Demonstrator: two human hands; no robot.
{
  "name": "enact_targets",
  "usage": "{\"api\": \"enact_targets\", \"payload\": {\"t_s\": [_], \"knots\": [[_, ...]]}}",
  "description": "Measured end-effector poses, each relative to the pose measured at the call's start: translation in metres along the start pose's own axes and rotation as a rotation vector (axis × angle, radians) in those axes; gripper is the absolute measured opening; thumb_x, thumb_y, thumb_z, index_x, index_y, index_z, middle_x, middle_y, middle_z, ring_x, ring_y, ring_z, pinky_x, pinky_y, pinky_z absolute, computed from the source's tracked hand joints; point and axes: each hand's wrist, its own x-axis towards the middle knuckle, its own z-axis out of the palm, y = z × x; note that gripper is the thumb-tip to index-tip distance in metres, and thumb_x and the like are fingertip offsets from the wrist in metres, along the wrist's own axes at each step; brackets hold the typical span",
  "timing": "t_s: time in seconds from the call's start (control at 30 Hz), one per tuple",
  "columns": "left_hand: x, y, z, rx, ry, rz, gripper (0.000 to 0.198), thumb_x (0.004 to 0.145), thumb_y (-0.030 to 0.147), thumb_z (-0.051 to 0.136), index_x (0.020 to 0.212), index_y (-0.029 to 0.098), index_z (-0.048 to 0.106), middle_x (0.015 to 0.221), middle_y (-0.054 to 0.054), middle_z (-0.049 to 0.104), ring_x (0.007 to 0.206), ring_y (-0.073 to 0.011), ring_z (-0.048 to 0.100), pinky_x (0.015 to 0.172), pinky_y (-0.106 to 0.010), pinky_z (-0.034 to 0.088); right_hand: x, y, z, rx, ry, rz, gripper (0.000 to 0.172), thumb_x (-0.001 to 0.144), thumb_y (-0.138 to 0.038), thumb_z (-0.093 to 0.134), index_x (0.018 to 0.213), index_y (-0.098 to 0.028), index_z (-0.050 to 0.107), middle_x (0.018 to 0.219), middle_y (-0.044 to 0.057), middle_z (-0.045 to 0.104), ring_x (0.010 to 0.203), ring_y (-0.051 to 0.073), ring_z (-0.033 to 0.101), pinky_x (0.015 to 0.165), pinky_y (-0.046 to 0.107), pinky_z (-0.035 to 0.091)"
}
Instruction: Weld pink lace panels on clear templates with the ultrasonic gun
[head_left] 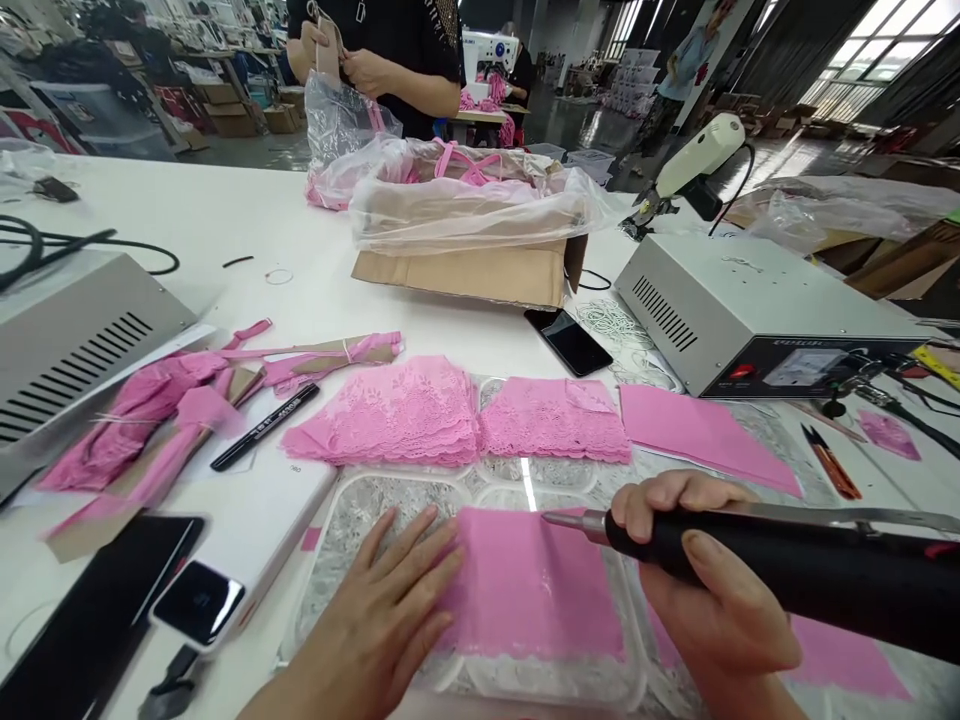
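My left hand [382, 610] lies with its fingers spread, the fingertips on the left edge of a pink fabric panel [540, 590]. That panel rests on a clear plastic tray [315, 590]. In my right hand [712, 590] is a black handheld tool [750, 560] with a pointed metal tip and a metal lever. Its tip is over the panel's upper edge; I cannot tell whether it touches. Behind lie a lace stack [405, 420], a smaller lace stack [555, 420] and plain pink pieces [705, 430]. More pink fabric [847, 660] shows under my right arm.
A grey metal power box [750, 300] stands at right, another grey box [82, 340] at left. A lined carton [465, 270], phone [570, 342], marker [262, 428], tied pink garments [165, 410] and orange snips [831, 465] lie about. A person [390, 60] stands across the table.
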Motion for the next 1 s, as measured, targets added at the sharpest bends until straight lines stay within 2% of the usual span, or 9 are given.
{"api": "enact_targets", "payload": {"t_s": [0.4, 0.57, 0.7, 1.0], "knots": [[-0.004, 0.001, 0.001, -0.019, -0.064, -0.020, 0.033, 0.102, 0.021, 0.043, 0.130, 0.017, 0.059, 0.144, -0.002, 0.054, 0.147, -0.0207, 0.029, 0.124, -0.048, 0.010, 0.003, 0.001, 0.003, -0.033, -0.010, 0.020, 0.010, 0.078, -0.021, 0.068, 0.085, -0.022, 0.061, 0.079, -0.001, 0.058, 0.058, 0.012, 0.057, 0.056, 0.033, 0.052], [-0.008, 0.003, -0.003, -0.006, -0.055, -0.013, 0.034, 0.100, 0.018, 0.043, 0.131, 0.016, 0.059, 0.148, -0.001, 0.050, 0.149, -0.0217, 0.022, 0.124, -0.048, 0.006, 0.004, 0.002, 0.015, 0.003, -0.026, 0.031, 0.010, 0.078, -0.023, 0.068, 0.084, -0.021, 0.061, 0.079, -0.001, 0.057, 0.057, 0.011, 0.056, 0.055, 0.032, 0.051], [-0.016, 0.004, -0.006, -0.015, -0.064, -0.003, 0.033, 0.099, 0.018, 0.046, 0.129, 0.015, 0.061, 0.147, -0.002, 0.051, 0.149, -0.0226, 0.022, 0.124, -0.047, 0.003, 0.003, 0.008, 0.027, 0.014, -0.057, 0.031, 0.008, 0.079, -0.023, 0.066, 0.086, -0.022, 0.063, 0.080, 0.000, 0.058, 0.056, 0.011, 0.056, 0.055, 0.032, 0.051], [-0.027, 0.005, -0.008, -0.094, -0.078, -0.032, 0.036, 0.097, 0.020, 0.053, 0.132, 0.018, 0.058, 0.145, -0.005, 0.052, 0.147, -0.0226, 0.030, 0.122, -0.051, 0.015, 0.002, 0.013, 0.032, -0.013, -0.079, 0.037, 0.007, 0.080, -0.021, 0.064, 0.087, -0.022, 0.062, 0.080, 0.000, 0.059, 0.057, 0.012, 0.056, 0.055, 0.032, 0.052]]}}
